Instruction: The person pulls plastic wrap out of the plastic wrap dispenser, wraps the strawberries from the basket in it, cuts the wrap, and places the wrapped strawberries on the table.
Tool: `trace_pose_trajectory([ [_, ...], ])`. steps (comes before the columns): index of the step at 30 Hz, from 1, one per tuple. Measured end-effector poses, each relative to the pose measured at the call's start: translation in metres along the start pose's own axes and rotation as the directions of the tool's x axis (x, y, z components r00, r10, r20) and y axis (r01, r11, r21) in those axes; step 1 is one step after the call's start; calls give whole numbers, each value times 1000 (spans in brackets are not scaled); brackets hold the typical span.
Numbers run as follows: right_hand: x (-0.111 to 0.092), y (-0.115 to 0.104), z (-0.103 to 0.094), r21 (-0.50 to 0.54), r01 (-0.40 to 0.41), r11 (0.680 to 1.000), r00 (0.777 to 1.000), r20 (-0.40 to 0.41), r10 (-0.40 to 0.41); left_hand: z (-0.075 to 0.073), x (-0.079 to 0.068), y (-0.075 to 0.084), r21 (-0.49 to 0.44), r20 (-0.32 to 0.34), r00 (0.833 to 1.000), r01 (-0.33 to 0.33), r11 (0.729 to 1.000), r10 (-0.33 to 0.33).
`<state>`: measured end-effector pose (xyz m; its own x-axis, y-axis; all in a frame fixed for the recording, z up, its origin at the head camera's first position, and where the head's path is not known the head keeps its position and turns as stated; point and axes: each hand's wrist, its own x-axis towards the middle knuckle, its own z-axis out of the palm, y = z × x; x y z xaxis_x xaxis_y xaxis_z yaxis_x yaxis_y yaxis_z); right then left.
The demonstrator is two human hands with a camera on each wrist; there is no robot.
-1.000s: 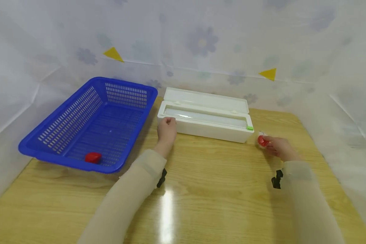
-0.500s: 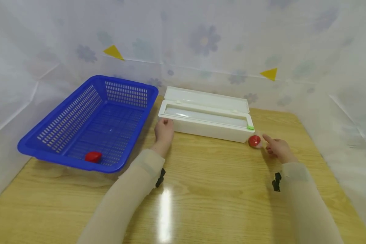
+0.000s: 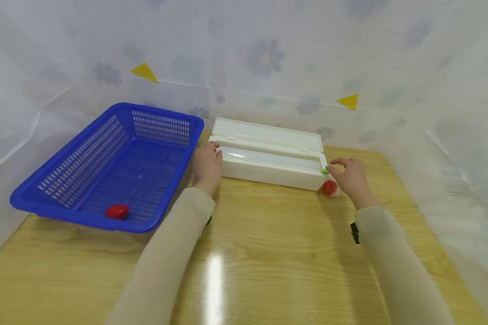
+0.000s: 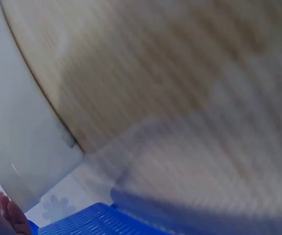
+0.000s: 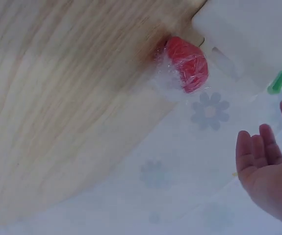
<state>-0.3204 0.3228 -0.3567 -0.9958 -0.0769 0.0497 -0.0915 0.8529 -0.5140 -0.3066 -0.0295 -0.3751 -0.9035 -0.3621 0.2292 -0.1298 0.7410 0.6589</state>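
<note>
A long white cling film dispenser (image 3: 268, 174) lies on the table with its lid raised at the back. Its small green slide cutter (image 3: 324, 170) sits at the right end. My right hand (image 3: 351, 180) is beside that cutter, fingers apart and holding nothing; whether the fingertips touch the cutter, I cannot tell. Below it, a red object wrapped in clear film (image 5: 187, 66) rests on the table against the dispenser's right end. At the dispenser's left end, my left hand (image 3: 207, 166) has loosely bent fingers, with nothing visible in them.
A blue slotted plastic basket (image 3: 168, 198) stands on the left, near the dispenser. Inside it lies another red object (image 3: 116, 211). Flowered white sheeting (image 3: 264, 36) with yellow triangles encloses the wooden table (image 3: 276, 253) at the back and sides.
My right hand has let go of the wrapped red object at the dispenser's right end, then moved up and left to the green cutter. The left hand has risen slightly, fingers loosening.
</note>
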Motion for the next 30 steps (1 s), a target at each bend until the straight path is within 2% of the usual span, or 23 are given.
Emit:
trace_pose_trajectory([
  [2,4,-6,5,-82,93,992,995,51,-89,-2,6,1,171,59,993,-110,979,101],
  [5,8,-12,11,-178,205,962,976,111,-188,-3,13,3,351,178,961,-261,899,210],
  [8,11,-16,13,-202,256,945,964,129,-234,-4,20,7,421,290,913,-390,819,285],
  [12,13,-18,13,-184,270,945,960,122,-250,-7,26,12,433,380,865,-480,762,329],
  [14,13,-18,14,-181,276,944,959,122,-257,-8,29,14,430,399,855,-493,756,331],
  [16,14,-18,15,-169,280,945,957,122,-262,-9,31,14,439,398,854,-497,748,334],
  [23,13,-19,17,-119,256,959,963,114,-243,-9,33,9,447,337,885,-451,773,321],
  [30,14,-18,18,-150,258,954,965,96,-245,-11,31,9,428,322,889,-444,787,326],
])
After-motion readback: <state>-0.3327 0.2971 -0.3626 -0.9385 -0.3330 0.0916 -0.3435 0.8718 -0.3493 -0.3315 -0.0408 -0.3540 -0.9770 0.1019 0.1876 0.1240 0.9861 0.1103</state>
